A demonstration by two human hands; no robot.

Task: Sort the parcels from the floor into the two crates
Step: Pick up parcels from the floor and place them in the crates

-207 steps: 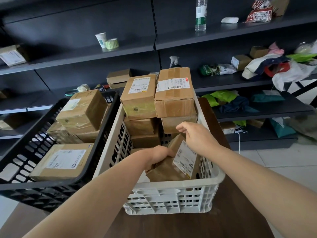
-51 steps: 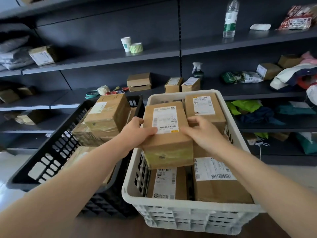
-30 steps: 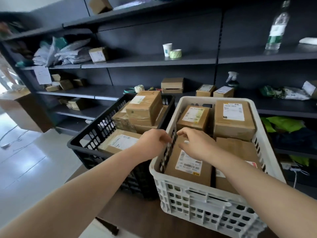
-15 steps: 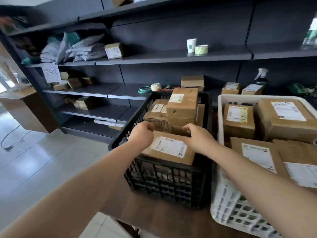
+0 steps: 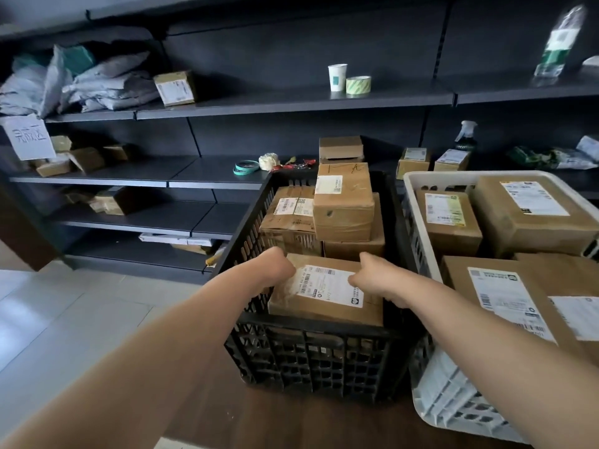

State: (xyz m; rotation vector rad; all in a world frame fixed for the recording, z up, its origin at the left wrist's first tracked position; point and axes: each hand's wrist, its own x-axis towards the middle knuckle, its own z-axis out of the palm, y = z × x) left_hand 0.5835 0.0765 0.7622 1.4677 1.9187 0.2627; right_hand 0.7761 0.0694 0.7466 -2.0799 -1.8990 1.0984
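The black slotted plastic crate (image 5: 311, 358) shows a grid of small openings, and the white slotted plastic crate (image 5: 453, 400) has the same grid. The brown cardboard parcel (image 5: 321, 296) at the black crate's front bears a white label with black barcodes. The wooden counter (image 5: 259, 422) is dark brown, the metal shelves (image 5: 291, 98) dark grey. The white paper cup (image 5: 337, 77) has a green mark; the tape roll (image 5: 358, 84) is pale green.

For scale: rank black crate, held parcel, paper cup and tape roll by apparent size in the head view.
1. black crate
2. held parcel
3. paper cup and tape roll: alike, and far back, so unranked.
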